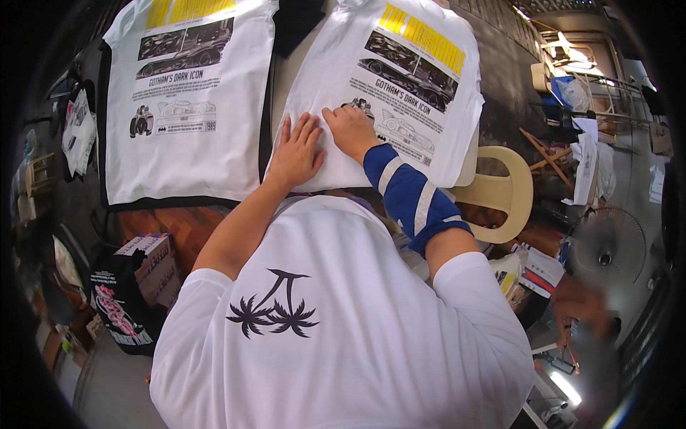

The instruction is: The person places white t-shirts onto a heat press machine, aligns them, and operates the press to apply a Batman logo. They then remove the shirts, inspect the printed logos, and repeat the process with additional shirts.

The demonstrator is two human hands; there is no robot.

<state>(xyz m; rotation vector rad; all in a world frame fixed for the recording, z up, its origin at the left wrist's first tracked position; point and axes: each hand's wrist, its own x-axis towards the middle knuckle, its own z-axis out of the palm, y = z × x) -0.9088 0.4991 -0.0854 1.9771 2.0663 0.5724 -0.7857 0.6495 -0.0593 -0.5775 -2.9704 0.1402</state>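
Observation:
Two white printed T-shirts lie flat side by side: the left T-shirt over a dark, black-edged surface, the right T-shirt on a pale board. Both carry a yellow heading and dark car pictures. My left hand rests flat on the lower left part of the right T-shirt, fingers spread. Just right of it, my right hand touches the same shirt by the lower left of its print. Its fingers are curled and pressed together; whatever they pinch is hidden. A blue sleeve with pale stripes covers my right forearm.
A cream plastic chair stands close by my right forearm. Farther right are a standing fan and folded printed cloth. At the lower left sit a printed carton and a black printed bag.

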